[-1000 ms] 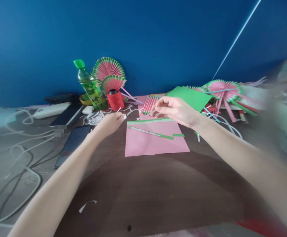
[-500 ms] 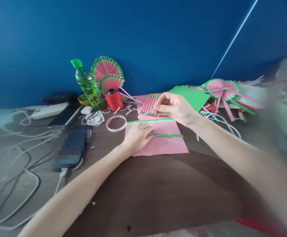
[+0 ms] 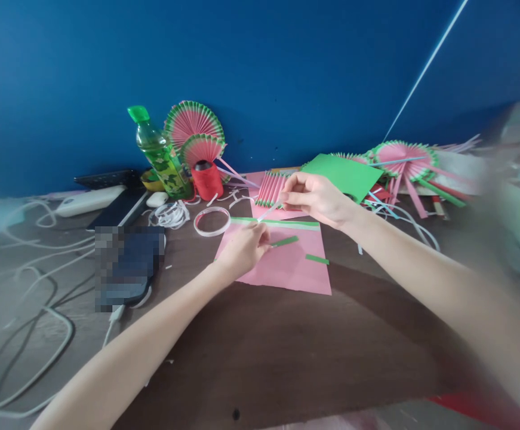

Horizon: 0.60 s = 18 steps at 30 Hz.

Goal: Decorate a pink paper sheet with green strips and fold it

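A pink sheet (image 3: 286, 269) with a green and white band along its far edge lies on the table. Over its left part is my left hand (image 3: 246, 248), fingers bent in a pinch; a short green strip (image 3: 285, 242) sticks out from them. My right hand (image 3: 311, 197) pinches the upper end of a thin whitish strip (image 3: 269, 211), which slants down to the fingers of my left hand. Another green strip piece (image 3: 317, 259) rests at the sheet's right edge. Behind the hands stands pleated pink paper (image 3: 270, 189) with green edges.
A tape ring (image 3: 212, 221), a red spool (image 3: 206, 181), a green bottle (image 3: 154, 152) and coiled white cable (image 3: 170, 215) are at the left. Folded paper fans (image 3: 194, 128) lean on the wall. Green paper (image 3: 342, 176) and more fans (image 3: 403, 161) lie at the right.
The pink sheet has turned slightly, its near edge shifting left and nearer. My left fingers have curled into a pinch. The green strips on the sheet have moved, and the whitish strip now slants more steeply.
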Available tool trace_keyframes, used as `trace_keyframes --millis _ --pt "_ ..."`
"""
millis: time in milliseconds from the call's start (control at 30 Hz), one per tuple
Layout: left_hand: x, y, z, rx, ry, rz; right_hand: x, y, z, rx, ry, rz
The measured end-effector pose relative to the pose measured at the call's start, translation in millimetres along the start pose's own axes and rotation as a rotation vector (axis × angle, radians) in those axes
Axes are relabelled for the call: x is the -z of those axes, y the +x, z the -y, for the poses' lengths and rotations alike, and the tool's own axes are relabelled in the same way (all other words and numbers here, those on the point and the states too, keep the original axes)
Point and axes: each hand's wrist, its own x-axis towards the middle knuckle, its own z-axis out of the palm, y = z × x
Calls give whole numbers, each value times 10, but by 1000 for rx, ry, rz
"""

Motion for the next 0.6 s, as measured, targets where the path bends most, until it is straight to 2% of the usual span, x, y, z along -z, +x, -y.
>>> trace_keyframes --millis 267,467,600 --pt "-34 -2 -12 169 -69 61 -22 6 -46 -41 58 31" --pt "-102 -27 -41 91 49 -96 5 23 -55 -38 62 63" --pt "-178 -22 6 27 51 -121 38 29 -62 -48 27 139"
